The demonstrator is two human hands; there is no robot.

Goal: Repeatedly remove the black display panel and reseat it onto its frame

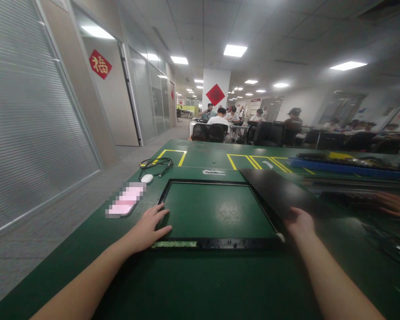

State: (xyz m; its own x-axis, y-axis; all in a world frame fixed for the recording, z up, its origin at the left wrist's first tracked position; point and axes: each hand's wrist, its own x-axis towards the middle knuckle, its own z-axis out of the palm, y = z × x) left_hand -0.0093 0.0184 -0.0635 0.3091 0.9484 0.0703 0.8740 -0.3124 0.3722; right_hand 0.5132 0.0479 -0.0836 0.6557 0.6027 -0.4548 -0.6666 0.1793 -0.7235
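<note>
Arms, one pair, in view from bare forearm to hand.

Left forearm (98,266): one; bare, smooth in outline, broad where the lower edge of the view cuts it off, tapering evenly to a slim, bare left wrist (132,242).

Left grip (151,224): one; a bare hand, back showing, with slender fingers and a narrow, round-tipped thumb. Nails too small to make out.

Right forearm (333,271): one; bare, likewise smooth and tapered, cropped at the lower edge, narrowing to a bare right wrist (306,240).

Right grip (302,224): one; a bare hand, slim thumb visible, other fingers mostly hidden.
</note>
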